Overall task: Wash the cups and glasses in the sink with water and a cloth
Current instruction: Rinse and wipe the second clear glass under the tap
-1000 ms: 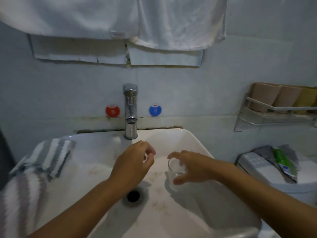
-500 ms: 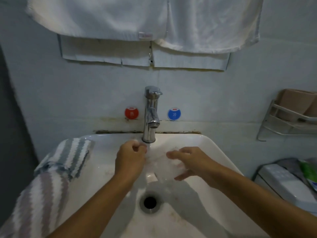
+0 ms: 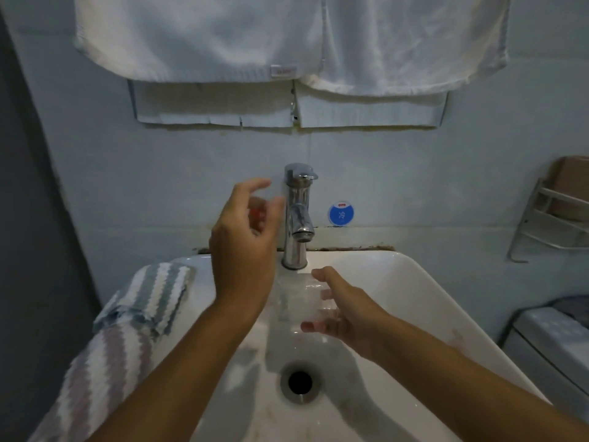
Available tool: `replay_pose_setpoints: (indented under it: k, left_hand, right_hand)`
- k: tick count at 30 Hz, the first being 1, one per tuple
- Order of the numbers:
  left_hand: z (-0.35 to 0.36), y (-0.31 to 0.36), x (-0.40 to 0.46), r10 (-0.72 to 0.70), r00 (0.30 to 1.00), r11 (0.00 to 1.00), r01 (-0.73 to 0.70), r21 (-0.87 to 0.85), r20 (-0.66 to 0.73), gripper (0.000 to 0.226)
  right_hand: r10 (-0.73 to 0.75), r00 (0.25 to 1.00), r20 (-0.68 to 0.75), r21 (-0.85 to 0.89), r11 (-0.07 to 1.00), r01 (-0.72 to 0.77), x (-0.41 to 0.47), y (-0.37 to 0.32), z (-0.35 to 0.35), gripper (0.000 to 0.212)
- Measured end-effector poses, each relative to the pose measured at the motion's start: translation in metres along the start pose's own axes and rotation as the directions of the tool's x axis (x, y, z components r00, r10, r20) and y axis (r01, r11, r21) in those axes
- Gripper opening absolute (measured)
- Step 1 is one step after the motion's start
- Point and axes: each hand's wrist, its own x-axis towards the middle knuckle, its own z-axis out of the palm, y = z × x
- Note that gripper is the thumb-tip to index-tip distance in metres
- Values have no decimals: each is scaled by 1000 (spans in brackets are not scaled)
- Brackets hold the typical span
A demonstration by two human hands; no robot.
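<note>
A clear glass [image 3: 301, 303] sits in my right hand [image 3: 342, 311], which grips it over the white sink [image 3: 427, 301], just below the spout of the chrome tap [image 3: 298, 215]. My left hand [image 3: 243, 240] is raised beside the tap's left, fingers loosely spread and holding nothing, a little short of the lever on top. A striped cloth [image 3: 127, 327] is draped over the sink's left rim. I see no water running from the spout.
The drain [image 3: 299, 381] lies in the basin below my hands. White towels [image 3: 287, 36] hang on the wall above. A wire rack [image 3: 554, 215] with cups is at the right edge, a toilet tank [image 3: 554, 342] below it.
My left hand rose from the basin to beside the tap's top. My right hand brought the glass from the sink's right under the spout. The view moved closer.
</note>
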Motion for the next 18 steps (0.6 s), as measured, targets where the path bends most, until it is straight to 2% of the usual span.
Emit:
replay_pose_setpoints:
  k: [3,8,12,18]
  left_hand:
    - [11,13,19,121,988,992,-124,23,92,38]
    - [21,10,38,230,971,963,-237,130,64,19]
    - [18,3,39,302,946,936,-318,154,116,19]
    - [21,5,44,341,935,923,-353,151,98,14]
  right_hand:
    - [13,1000,-8,-10,1000,-13,0,0,0,30]
    - [15,1000,-2,-5,1000,-15,1,2,2,34]
    - [14,1000,11,-2,1000,-14,-1,1,2,40]
    - [14,1000,28,-3,1000,-14,-4,0,4,35]
